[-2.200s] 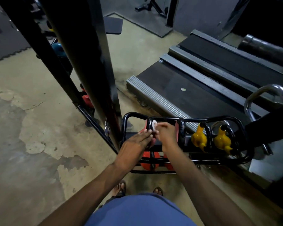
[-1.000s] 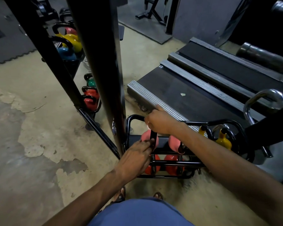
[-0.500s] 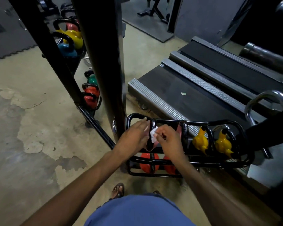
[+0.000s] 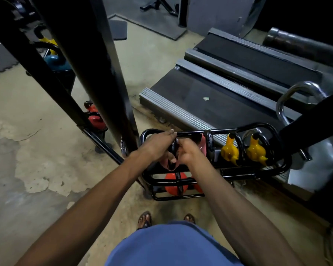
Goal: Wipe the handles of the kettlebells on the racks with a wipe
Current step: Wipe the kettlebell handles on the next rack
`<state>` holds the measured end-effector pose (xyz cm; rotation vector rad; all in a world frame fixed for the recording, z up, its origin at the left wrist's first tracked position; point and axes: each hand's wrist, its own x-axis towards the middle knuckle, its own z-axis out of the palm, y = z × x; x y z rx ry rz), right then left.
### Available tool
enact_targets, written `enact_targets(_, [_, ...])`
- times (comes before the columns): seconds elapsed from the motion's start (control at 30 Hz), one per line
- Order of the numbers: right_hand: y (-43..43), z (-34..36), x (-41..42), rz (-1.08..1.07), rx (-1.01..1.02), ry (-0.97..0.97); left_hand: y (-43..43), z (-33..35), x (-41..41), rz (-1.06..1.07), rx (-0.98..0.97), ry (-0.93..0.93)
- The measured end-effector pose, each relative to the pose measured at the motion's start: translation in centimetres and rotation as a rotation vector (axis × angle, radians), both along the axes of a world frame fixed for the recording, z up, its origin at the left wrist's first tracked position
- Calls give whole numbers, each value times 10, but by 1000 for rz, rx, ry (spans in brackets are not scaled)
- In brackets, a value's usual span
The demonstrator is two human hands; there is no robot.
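A low black tube rack (image 4: pixel 277 169) stands on the floor in front of me. On its upper level a pink kettlebell (image 4: pixel 168 164) with a black handle (image 4: pixel 173 146) sits at the left end. My left hand (image 4: pixel 158 146) lies over that kettlebell with straight fingers reaching the top rail and the thumb on the pink body. My right hand (image 4: pixel 188 153) is curled against the handle from the right; the wipe is hidden inside it. A second pink kettlebell (image 4: pixel 203 147) and two yellow kettlebells (image 4: pixel 230 150) (image 4: pixel 256 149) stand to the right. Orange kettlebells (image 4: pixel 175 181) fill the lower level.
Thick black frame posts (image 4: pixel 108 73) rise just left of the rack. Behind them another rack holds a red kettlebell (image 4: pixel 94 118), a blue kettlebell (image 4: pixel 56 62) and a yellow kettlebell (image 4: pixel 46 40). A treadmill deck (image 4: pixel 219 96) lies behind the low rack. My sandalled feet (image 4: pixel 144 219) stand on worn concrete.
The white wipe showed between my hands half a second ago; now my right hand has closed over it at the handle. My left fingers have stretched up to the top rail.
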<state>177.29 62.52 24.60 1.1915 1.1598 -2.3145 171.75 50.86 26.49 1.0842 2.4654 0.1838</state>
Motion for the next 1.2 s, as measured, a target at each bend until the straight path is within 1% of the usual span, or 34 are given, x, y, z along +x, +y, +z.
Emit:
enact_targets(0.07, [-5,11,-2,-33,-56,11,0,2,1,17,4,9])
enact_targets(0.13, [-12,16,10,-21,-46,43,-1,3,1,27,-5,9])
enact_targets(0.17, [-14,10,21,4,49,68,-1,4,2,25,-12,17])
enact_targets(0.2, [-14,1,33,36,186,112,-1,5,2,23,-16,26])
enact_targets(0.27, [-13,-15,60,91,447,245,-2,7,4,10,-23,40])
enact_targets(0.33, [-12,-26,75,94,582,363,-2,9,6,7,-36,45])
enact_targets(0.4, [-11,-30,77,21,649,416,0,11,6,21,-47,22])
enact_targets(0.47, [-11,-31,76,29,825,479,2,13,3,52,-23,9])
enact_targets(0.53, [-13,-35,80,135,1113,562,6,16,0,105,5,35])
enact_targets(0.6, [-15,-37,86,279,1411,690,9,21,-4,169,24,57])
enact_targets(0.67, [-10,-33,82,433,1591,812,12,25,-7,230,40,41])
enact_targets(0.8, [4,-17,57,712,1752,848,14,26,-10,277,71,9])
enact_targets(0.83, [7,-17,55,834,1798,872,14,26,-10,274,74,4])
enact_targets(0.93, [15,-20,58,1265,2029,1052,17,25,-8,265,81,12])
enact_targets(1.0, [15,-18,62,1464,2186,1127,19,24,-7,254,73,29])
enact_targets(1.03, [14,-16,61,1527,2239,1157,20,23,-5,241,60,40])
enact_targets(1.1, [5,-13,57,1614,2269,1175,21,24,-2,213,32,68])
enact_targets(1.2, [1,-14,57,1594,2270,1197,21,22,1,191,25,101])
